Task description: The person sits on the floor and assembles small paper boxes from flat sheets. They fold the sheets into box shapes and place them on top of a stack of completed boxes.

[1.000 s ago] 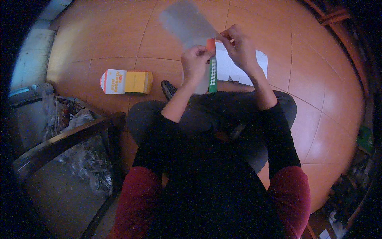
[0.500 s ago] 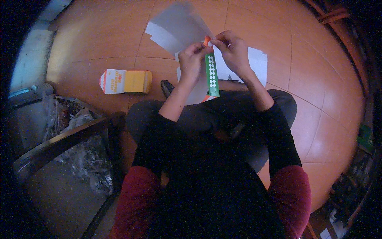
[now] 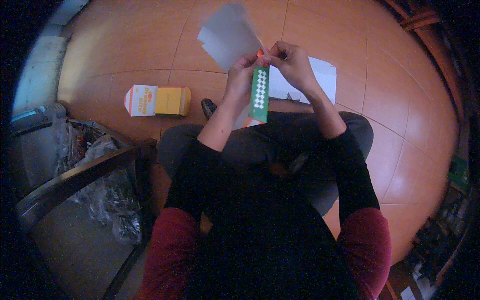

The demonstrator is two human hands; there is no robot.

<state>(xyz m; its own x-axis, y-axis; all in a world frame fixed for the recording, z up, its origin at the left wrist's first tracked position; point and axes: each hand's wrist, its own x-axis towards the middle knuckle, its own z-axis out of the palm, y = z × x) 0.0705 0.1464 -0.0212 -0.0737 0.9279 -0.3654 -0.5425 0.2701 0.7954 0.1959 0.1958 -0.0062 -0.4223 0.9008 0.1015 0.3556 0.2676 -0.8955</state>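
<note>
Above my crossed legs, both hands grip a partly folded cardboard carton (image 3: 259, 95). It has a green side strip with a white diamond pattern, and a plain greyish panel opens out at its far end. My left hand (image 3: 240, 77) is closed on the carton's left side, fingers at the top of the green strip. Thumb and fingers of my right hand (image 3: 292, 60) pinch a small orange-red flap where the panel meets the strip. The fingertips of both hands almost meet there and partly hide the flap. Flat white card sheets (image 3: 324, 80) lie on the floor beyond my right wrist.
A yellow and white carton (image 3: 171, 101) with orange print lies on the tiled floor to the left. At lower left stands a dark-framed chair (image 3: 75, 175), with crumpled clear plastic bags (image 3: 112, 200) on it. Dark clutter (image 3: 440, 225) lines the right edge.
The carton has turned a little, its green strip shifting left and its far panel swinging right and looking narrower. My left hand has moved slightly right; both hands keep their hold.
</note>
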